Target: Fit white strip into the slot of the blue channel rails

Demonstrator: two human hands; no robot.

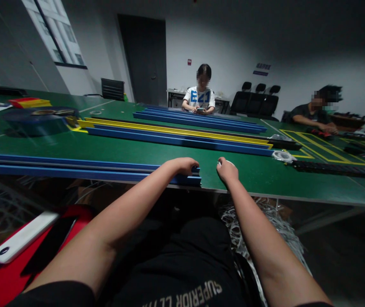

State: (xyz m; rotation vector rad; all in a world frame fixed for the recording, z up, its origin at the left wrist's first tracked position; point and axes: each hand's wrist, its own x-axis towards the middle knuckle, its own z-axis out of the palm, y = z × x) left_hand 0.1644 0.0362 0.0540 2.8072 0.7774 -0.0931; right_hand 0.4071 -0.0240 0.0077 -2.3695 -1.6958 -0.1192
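My left hand [185, 165] is closed over the right end of a stack of long blue strips [73, 168] lying along the near edge of the green table [239, 172]. My right hand [227, 169] is curled shut a little to the right of that end, holding a small white object [228, 162] that I cannot make out. Both forearms reach forward from my lap.
More blue and yellow strips [176, 133] lie across the table's middle, another blue bundle [201, 118] farther back. Tape rolls [283, 156] sit at right. A person in a white shirt [199, 98] and another person [316, 113] sit beyond. A red case [16, 260] is at my left.
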